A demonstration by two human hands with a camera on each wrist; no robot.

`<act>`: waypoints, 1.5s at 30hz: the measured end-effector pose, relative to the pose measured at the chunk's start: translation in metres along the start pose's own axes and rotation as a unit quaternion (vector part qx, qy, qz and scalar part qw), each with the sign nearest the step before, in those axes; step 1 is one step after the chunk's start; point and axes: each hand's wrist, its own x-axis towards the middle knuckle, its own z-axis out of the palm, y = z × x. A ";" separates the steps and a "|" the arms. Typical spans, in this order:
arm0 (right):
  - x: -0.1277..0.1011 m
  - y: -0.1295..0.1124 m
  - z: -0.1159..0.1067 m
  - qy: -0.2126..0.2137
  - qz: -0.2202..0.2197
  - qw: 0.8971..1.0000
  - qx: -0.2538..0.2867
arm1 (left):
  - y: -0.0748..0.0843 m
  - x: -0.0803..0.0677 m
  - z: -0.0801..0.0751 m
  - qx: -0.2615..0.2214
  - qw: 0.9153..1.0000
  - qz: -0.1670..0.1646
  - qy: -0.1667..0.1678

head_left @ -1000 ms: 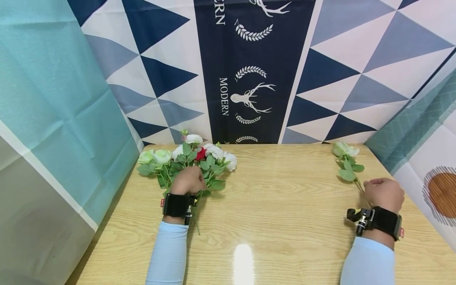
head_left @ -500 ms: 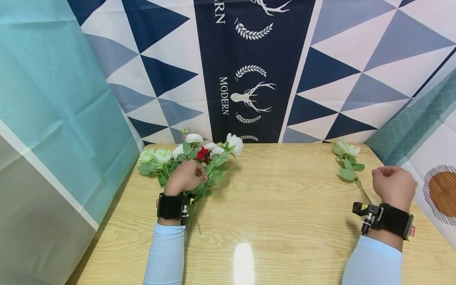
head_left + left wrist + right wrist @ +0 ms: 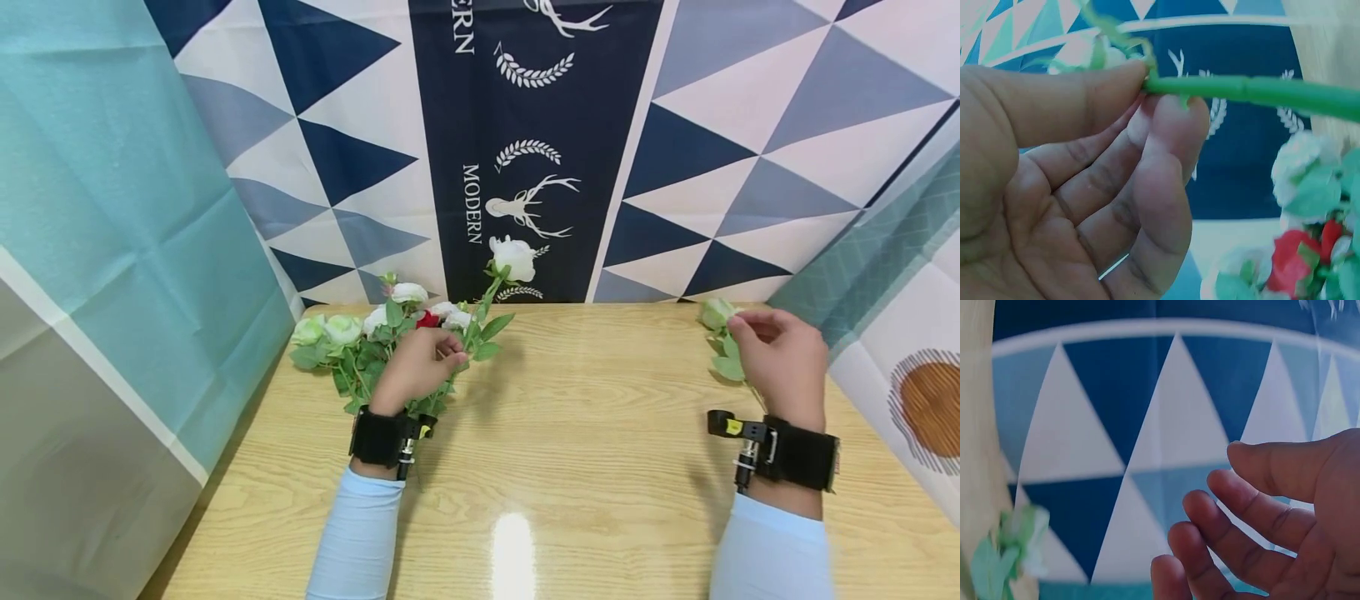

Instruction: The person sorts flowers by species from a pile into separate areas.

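Your right hand [image 3: 780, 362] hides the stem of the single flower [image 3: 716, 315]; your left hand [image 3: 412, 367] covers part of the bunch [image 3: 352, 342].

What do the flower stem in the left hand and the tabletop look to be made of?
Flower stem: probably plastic, an artificial flower; uniform bright green, smooth and even in thickness where the left hand pinches it.
Tabletop: light wood or wood-look laminate; visible grain lines, with a glossy finish shown by the bright light reflection near its front edge.
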 end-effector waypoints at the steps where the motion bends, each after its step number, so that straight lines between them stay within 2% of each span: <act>1: -0.001 -0.005 0.004 0.000 -0.017 1.000 0.003 | 0.002 0.001 0.002 -0.005 1.000 0.004 0.001; 4: -0.005 -0.020 0.016 -0.010 -0.071 0.997 0.005 | 0.006 0.004 0.010 -0.012 1.000 0.017 0.005; 7: -0.011 -0.035 0.030 -0.049 -0.113 0.992 0.012 | 0.009 0.006 0.017 -0.026 0.999 0.026 -0.001; 13: -0.025 -0.067 0.059 -0.126 -0.188 0.973 0.039 | 0.014 0.010 0.029 -0.090 0.995 0.042 -0.022; 16: -0.034 -0.080 0.075 -0.157 -0.209 0.963 0.061 | 0.017 0.011 0.033 -0.110 0.992 0.045 -0.033; 22: -0.049 -0.097 0.108 -0.189 -0.220 0.948 0.127 | 0.022 0.012 0.038 -0.106 0.991 0.057 -0.059; 29: -0.058 -0.100 0.133 -0.247 -0.187 0.936 0.169 | 0.022 0.013 0.043 -0.099 0.986 0.075 -0.109; 33: -0.058 -0.098 0.137 -0.259 -0.185 0.933 0.170 | 0.022 0.013 0.047 -0.091 0.985 0.086 -0.121; 37: -0.057 -0.097 0.135 -0.249 -0.197 0.935 0.157 | 0.023 0.013 0.049 -0.089 0.984 0.087 -0.125; 41: -0.057 -0.099 0.132 -0.242 -0.213 0.936 0.141 | 0.023 0.014 0.052 -0.084 0.985 0.091 -0.121; 45: -0.059 -0.101 0.129 -0.250 -0.228 0.932 0.132 | 0.023 0.014 0.053 -0.079 0.987 0.085 -0.110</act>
